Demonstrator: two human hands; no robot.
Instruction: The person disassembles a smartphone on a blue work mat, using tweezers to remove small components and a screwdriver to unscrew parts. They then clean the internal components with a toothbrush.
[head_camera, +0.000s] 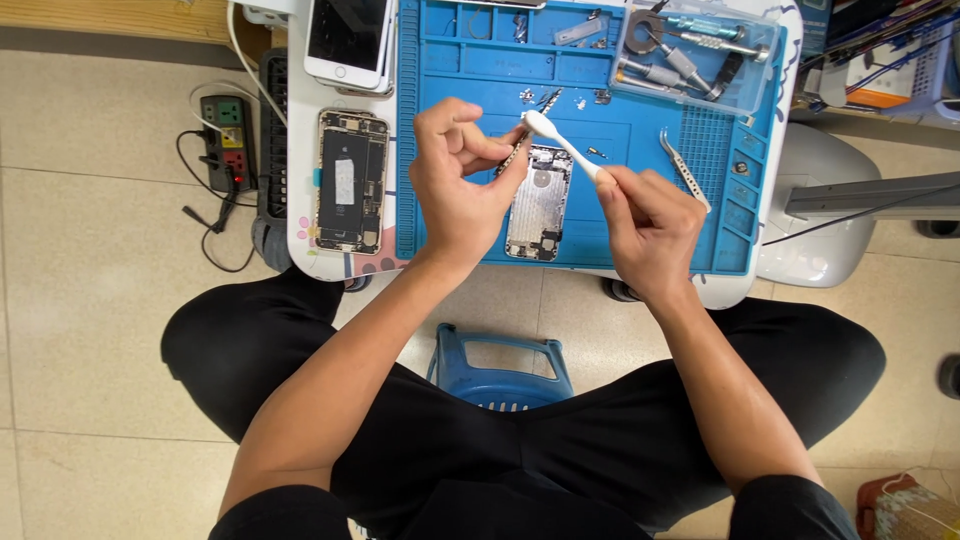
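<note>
Overhead view of a seated person at a small white counter (300, 215) covered by a blue silicone work mat (440, 130). The left hand (462, 175) pinches a small, thin metal part (514, 155) between thumb and fingertips, lifted clear of the mat so that its edge faces the brush. The right hand (650, 225) is closed around the handle of a white plastic toothbrush-style brush (560, 142), whose head meets the pinched part; the long handle lets the bristles reach it while the fingers stay back. Directly beneath both hands lies a silver, emptied phone rear housing (540, 200), inner side up, partly hidden by the left hand. Curved steel tweezers (683, 165) rest on the mat just right of the brush handle. An opened phone with exposed black battery (351, 180) lies left of the mat, and a white phone, screen up (347, 40), lies beyond it. A clear plastic tool tray (697, 50) holds screwdrivers at the far right. Loose screws (527, 96) lie near the brush head.
</note>
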